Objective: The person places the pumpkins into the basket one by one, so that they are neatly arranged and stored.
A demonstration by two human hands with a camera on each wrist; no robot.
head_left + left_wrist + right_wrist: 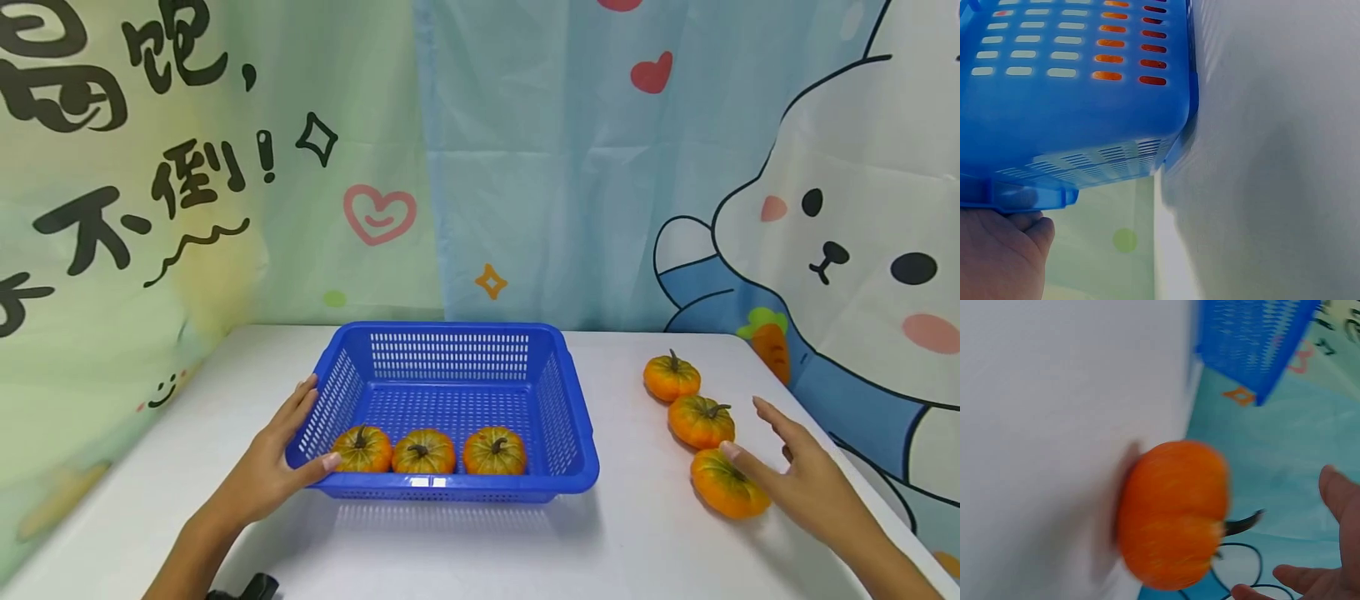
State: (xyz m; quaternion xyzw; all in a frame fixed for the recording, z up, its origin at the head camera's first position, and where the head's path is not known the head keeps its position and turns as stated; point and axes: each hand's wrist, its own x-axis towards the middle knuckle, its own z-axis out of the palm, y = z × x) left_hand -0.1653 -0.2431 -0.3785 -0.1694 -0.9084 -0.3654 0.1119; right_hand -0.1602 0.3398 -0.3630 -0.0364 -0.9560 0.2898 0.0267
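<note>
A blue plastic basket (480,485) stands on the white table. Inside, along its front wall, sit a left pumpkin (362,450), a middle pumpkin (423,452) and a right pumpkin (495,452), all small and orange-green. My left hand (273,467) holds the basket's front left corner, thumb over the rim; part of its fingers is hidden in the left wrist view. My right hand (813,483) is spread beside the nearest of three loose pumpkins (729,485), thumb close to it; contact cannot be told. Behind it lie another pumpkin (701,422) and the farthest one (671,377).
The white table (630,533) ends at a printed curtain (510,167) with a cartoon rabbit on the right. A black object (258,586) shows at the bottom edge near my left forearm. The loose pumpkins form a slanting row right of the basket.
</note>
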